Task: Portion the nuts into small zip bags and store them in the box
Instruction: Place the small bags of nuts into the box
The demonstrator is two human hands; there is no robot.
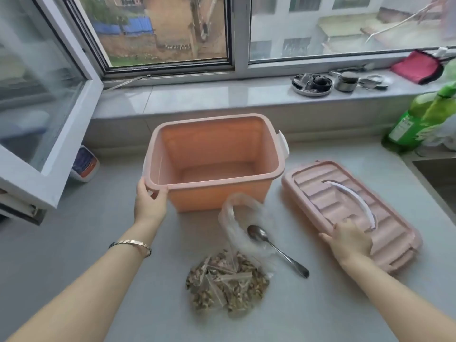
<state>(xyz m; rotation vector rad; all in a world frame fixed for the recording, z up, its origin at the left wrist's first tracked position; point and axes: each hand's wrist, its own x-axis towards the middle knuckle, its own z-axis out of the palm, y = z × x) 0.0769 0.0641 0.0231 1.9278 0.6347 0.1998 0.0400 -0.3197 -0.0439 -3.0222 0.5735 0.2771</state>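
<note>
An empty pink plastic box [217, 193] stands open on the grey counter. My left hand [149, 201] grips its near left corner, thumb over the rim. The ribbed pink lid [385, 233] with a white handle lies flat to the right of the box, and my right hand [350, 240] holds its near left edge, fingers on top. In front of the box a clear plastic bag of nuts [227, 285] lies with small zip bags on top of it. A metal spoon [274, 248] lies across the bag's open mouth.
An open window sash [49, 114] juts over the counter at the left. A small blue and white pack [85, 164] sits beneath it. Green bottles [417, 119] stand at the right, a sink edge [434, 174] beside them. Small metal dishes [320, 83] and a red pouch [417, 66] lie on the sill.
</note>
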